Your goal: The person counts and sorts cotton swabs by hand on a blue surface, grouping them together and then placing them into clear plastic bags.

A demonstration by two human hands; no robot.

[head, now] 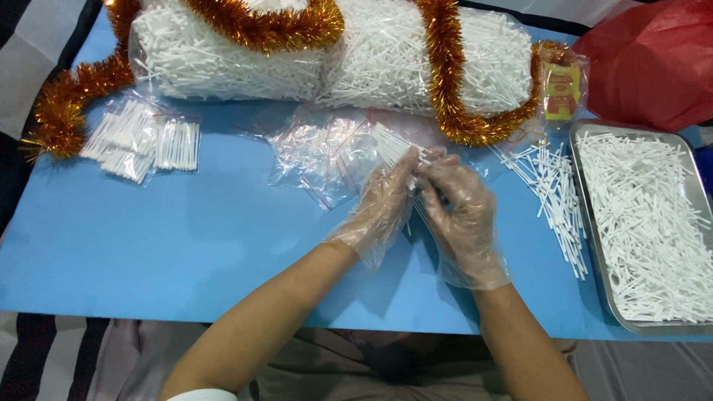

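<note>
Both gloved hands — left hand (382, 200), right hand (464, 215) — pinch a white stick bundle (392, 145) left of the steel tray (587, 223); slick gloves may let sticks fan out — likely scatter.

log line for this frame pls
left hand grips bundle of white sticks | right hand on same bundle | both gloved | metal tray of sticks at right | blue table

Thin clear plastic gloves (464, 223), matt blue table (148, 245), brushed metal tray (698, 193), glittery orange tinsel (445, 67), glossy plastic bags (319, 156)
</note>
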